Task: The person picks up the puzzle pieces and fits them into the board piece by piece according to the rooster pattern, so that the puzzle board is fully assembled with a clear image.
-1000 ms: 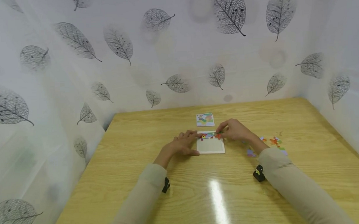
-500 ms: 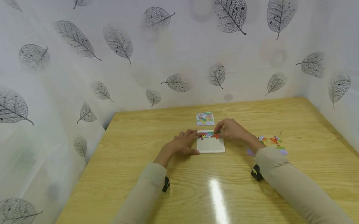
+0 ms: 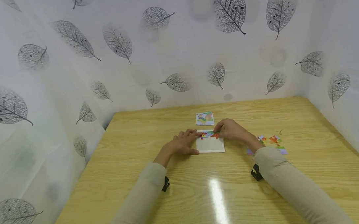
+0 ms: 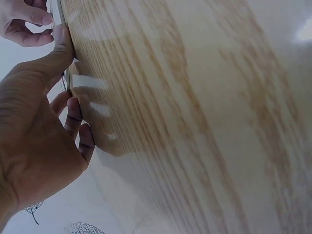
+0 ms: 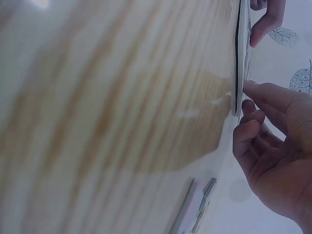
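A white puzzle tray [image 3: 210, 146] lies flat on the table, with colourful jigsaw pieces [image 3: 208, 134] along its far edge. My left hand [image 3: 182, 144] rests at the tray's left side, its index finger over the top-left piece and its thumb by the near-left corner. At the far-right corner, my right hand [image 3: 232, 130] pinches an orange-and-green jigsaw piece [image 3: 215, 135] lying in the top row. That piece is partly covered by the fingertips. In the right wrist view, the right hand [image 5: 278, 131] is at the tray's edge [image 5: 240, 73], its other fingers curled.
Behind the tray lies a square picture card [image 3: 204, 118]. Several loose jigsaw pieces [image 3: 275, 140] are spread right of the tray, some hidden by the right forearm. A leaf-patterned curtain [image 3: 192, 52] borders the wooden table [image 3: 132, 133] at the back and sides.
My right hand has shifted slightly left along the tray's far edge, and the piece at its fingertips now sits closer to the others. My left hand has stayed in place.
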{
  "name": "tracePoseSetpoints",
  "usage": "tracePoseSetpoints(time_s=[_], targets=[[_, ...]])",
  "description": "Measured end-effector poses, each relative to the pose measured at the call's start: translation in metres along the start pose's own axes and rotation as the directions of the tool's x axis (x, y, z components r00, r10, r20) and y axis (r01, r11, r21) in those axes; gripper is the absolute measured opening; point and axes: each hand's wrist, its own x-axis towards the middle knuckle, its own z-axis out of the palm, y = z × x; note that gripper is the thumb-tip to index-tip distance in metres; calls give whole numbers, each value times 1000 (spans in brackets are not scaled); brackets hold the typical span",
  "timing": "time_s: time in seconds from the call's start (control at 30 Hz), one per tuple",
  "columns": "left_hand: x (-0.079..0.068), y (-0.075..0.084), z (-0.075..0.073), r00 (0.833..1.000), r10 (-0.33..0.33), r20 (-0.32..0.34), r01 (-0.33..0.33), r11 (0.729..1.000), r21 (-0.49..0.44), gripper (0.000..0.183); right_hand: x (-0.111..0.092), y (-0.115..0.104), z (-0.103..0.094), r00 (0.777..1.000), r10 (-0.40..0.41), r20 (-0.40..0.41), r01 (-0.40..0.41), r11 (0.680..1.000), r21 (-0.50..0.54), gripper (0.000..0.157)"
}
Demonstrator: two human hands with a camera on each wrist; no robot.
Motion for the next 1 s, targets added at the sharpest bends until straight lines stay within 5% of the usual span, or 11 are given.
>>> tracePoseSetpoints(time_s=[1.0], targets=[[-1,0,-1,1000,20,-13,-20,1000,2,87,-50,32,-43,998,35,59,-44,986,162,27]])
